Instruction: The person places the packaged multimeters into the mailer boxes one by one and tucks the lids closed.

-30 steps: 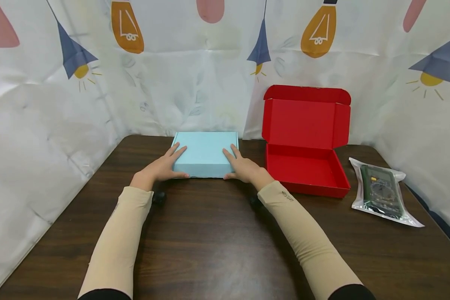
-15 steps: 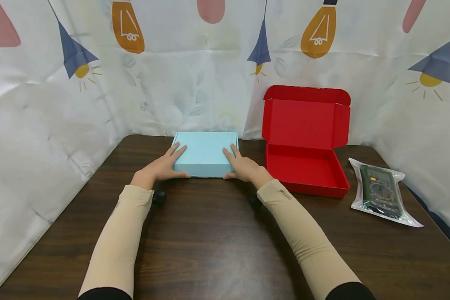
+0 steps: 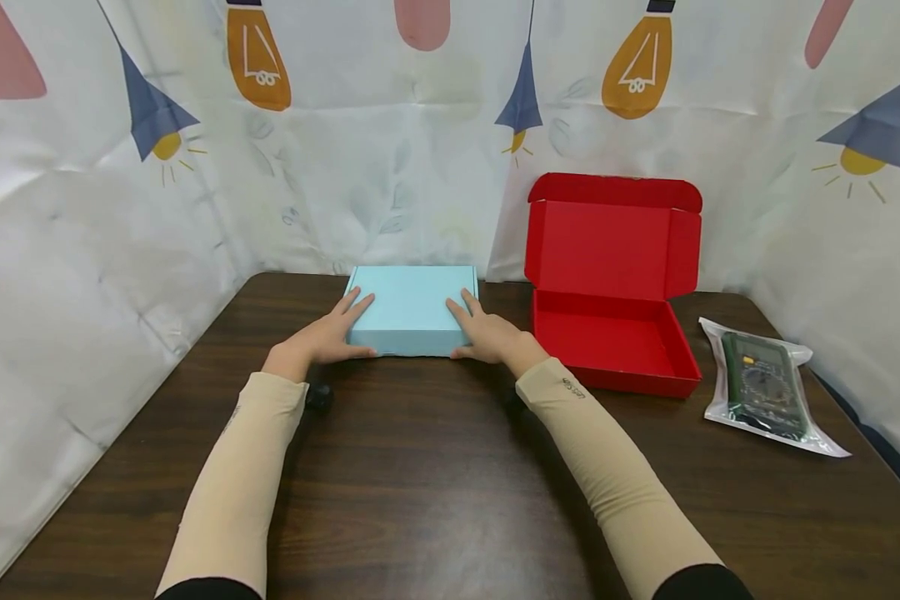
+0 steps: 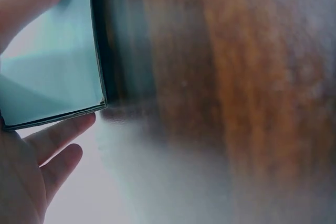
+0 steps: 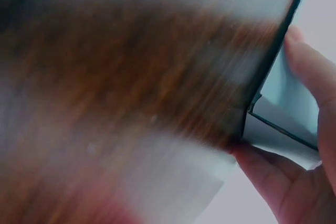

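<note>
A closed light-blue box (image 3: pixel 412 298) lies flat at the table's far edge. My left hand (image 3: pixel 322 337) rests against its left front corner, fingers spread and fairly straight, thumb along the front face. The right hand (image 3: pixel 491 335) mirrors this at the right front corner. In the left wrist view, the thumb (image 4: pixel 31 3) lies over the box's front face (image 4: pixel 52 72), with other fingers along its side. In the right wrist view, the thumb (image 5: pixel 307 66) touches the front of the box (image 5: pixel 278 90), and fingers (image 5: pixel 268 174) lie along its side.
To the right stands a red box (image 3: pixel 615 350) with its lid (image 3: pixel 607 242) raised. Beyond it lies a multimeter (image 3: pixel 765 383) in clear plastic wrapping. The dark wooden table (image 3: pixel 420 483) meets a patterned cloth backdrop (image 3: pixel 390 167).
</note>
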### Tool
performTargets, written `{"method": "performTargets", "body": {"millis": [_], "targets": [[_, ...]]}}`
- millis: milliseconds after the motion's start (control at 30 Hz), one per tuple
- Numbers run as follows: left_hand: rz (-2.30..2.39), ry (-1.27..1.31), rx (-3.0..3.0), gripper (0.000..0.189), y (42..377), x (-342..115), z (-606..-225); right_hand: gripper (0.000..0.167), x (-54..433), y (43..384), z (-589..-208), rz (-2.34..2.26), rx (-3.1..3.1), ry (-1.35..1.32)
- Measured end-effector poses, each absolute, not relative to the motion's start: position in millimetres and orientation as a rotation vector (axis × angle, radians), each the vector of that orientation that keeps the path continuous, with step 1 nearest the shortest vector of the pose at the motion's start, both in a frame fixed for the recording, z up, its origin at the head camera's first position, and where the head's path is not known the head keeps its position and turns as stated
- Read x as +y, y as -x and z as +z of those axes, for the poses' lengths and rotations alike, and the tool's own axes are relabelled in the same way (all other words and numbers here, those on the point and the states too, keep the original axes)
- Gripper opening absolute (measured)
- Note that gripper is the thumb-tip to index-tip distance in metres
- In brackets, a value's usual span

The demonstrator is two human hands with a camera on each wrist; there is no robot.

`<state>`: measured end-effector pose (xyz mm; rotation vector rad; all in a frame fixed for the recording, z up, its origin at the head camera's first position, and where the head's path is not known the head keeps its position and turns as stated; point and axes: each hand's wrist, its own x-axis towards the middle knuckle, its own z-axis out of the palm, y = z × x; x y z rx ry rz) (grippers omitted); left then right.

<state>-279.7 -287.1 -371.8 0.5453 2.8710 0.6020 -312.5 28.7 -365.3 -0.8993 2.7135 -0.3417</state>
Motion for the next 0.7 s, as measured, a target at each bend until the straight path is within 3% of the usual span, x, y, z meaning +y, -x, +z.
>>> {"method": "performTargets", "body": {"millis": [700], "targets": [[0.568, -0.500, 2.934, 0.096, 281.0, -279.2, -371.3, 0.090, 22.4, 311.6, -369.3, -0.375, 2.779, 0.868]]}}
